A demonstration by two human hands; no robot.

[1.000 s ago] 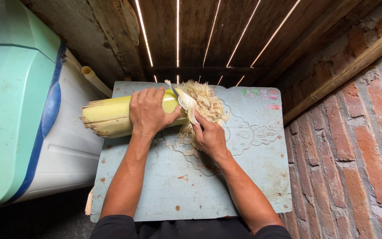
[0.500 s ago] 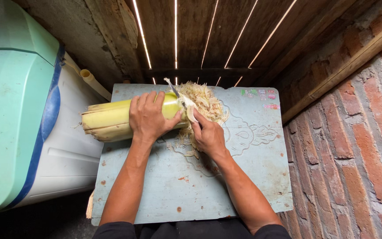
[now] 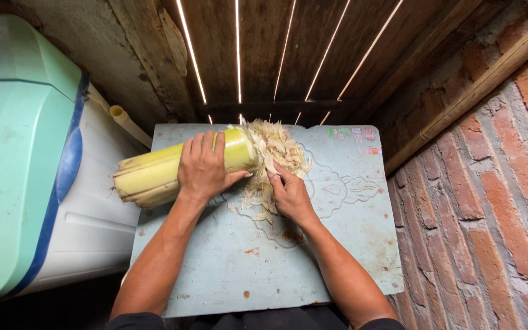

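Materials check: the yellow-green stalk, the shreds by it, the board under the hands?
Stalk: plant matter, smooth waxy layered sheaths, likely banana stem. Shreds: pale, stringy fibre, same plant. Board: blue-grey, embossed pattern, rust-like spots; probably painted metal, possibly plastic.

Blade (image 3: 268, 164) mostly behind right hand (image 3: 289, 195)

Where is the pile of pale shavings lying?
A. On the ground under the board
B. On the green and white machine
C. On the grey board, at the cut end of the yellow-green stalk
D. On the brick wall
C: the pale shavings lie on the grey board, right at the cut end of the yellow-green stalk that the left hand grips.
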